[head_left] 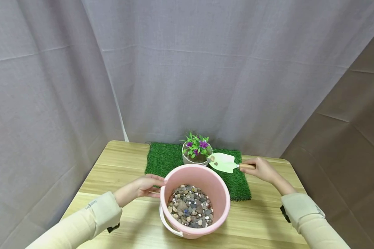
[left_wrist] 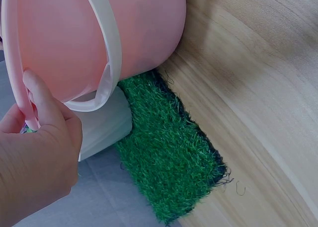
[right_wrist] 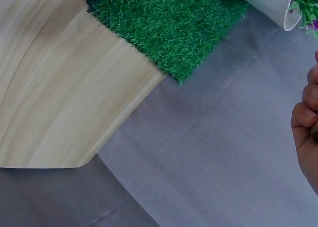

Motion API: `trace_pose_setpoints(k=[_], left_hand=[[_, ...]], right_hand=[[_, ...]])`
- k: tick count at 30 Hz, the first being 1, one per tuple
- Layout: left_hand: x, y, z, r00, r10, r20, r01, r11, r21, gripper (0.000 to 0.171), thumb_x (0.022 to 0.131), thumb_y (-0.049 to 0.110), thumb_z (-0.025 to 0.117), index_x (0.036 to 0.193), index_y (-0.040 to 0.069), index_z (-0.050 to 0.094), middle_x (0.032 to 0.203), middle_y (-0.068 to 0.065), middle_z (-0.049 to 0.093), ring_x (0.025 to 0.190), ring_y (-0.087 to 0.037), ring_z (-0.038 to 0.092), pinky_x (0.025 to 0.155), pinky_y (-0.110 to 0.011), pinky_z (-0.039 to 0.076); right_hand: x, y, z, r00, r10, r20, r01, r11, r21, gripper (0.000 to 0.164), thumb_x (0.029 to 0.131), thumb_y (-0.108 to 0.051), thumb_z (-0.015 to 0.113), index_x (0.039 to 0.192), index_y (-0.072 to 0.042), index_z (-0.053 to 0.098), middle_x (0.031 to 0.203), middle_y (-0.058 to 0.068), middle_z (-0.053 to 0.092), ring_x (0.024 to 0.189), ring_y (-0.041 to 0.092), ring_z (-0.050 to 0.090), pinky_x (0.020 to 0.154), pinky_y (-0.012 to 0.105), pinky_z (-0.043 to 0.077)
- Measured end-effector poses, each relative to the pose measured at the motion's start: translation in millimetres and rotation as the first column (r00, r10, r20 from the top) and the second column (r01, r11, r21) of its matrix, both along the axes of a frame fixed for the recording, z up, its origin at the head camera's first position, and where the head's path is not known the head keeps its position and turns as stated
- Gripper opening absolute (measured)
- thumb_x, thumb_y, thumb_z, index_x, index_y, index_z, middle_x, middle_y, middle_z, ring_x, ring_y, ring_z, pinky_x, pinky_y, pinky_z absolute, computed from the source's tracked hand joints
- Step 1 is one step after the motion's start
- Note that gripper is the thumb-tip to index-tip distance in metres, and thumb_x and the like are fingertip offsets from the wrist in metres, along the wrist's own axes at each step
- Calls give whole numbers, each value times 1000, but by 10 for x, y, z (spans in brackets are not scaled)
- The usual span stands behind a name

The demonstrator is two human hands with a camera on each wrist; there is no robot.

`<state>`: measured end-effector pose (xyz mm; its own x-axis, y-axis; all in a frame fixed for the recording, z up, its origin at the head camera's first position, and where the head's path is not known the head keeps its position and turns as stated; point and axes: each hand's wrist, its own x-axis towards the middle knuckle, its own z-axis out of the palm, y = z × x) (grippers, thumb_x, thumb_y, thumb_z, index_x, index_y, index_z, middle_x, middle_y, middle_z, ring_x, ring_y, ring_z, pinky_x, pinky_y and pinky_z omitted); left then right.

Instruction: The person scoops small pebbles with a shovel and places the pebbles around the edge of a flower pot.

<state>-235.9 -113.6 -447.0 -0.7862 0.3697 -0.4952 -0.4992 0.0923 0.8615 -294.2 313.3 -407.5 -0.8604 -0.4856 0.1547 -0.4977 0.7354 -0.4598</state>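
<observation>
A pink bucket (head_left: 225, 207) with a white handle (left_wrist: 112, 43) holds many mixed pebbles (head_left: 191, 207). My left hand (head_left: 149, 186) pinches its rim on the left side; in the left wrist view the thumb (left_wrist: 42, 95) presses the wall just below the rim. My right hand (head_left: 261, 169) grips the wooden handle of a pale green garden trowel (head_left: 224, 163), whose blade carries a few stones near its tip. That tip is at the right edge of a white flowerpot (head_left: 187, 159) with a purple-flowered plant (head_left: 196, 145). In the right wrist view the trowel blade is out of sight.
The flowerpot stands on a green artificial grass mat (head_left: 163, 157) behind the bucket, at the back of a wooden table (head_left: 112, 169). Grey cloth (head_left: 187, 86) hangs behind the table, and brown cloth (head_left: 346, 138) on the right.
</observation>
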Motion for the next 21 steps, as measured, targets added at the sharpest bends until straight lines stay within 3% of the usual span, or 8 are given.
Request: trace_pose_setpoints(k=[5, 21], left_hand=[[-7, 10, 3, 1000, 0, 2, 0, 1000, -5, 40, 93, 11, 56, 127, -8, 48, 82, -1, 63, 76, -11, 62, 74, -26, 62], [-19, 10, -14, 1000, 4, 6, -4, 1000, 5, 37, 92, 10, 56, 125, -7, 50, 80, -1, 62, 74, -10, 62, 73, -25, 62]], right_hand=[[-56, 42, -4, 1000, -24, 2, 24, 1000, -3, 23, 84, -15, 70, 97, 4, 71, 77, 9, 71, 52, -2, 44, 46, 16, 42], [-224, 210, -49, 991, -131, 14, 130, 990, 61, 25, 86, -17, 68, 97, 5, 71, 76, 10, 70, 49, 2, 39, 43, 18, 35]])
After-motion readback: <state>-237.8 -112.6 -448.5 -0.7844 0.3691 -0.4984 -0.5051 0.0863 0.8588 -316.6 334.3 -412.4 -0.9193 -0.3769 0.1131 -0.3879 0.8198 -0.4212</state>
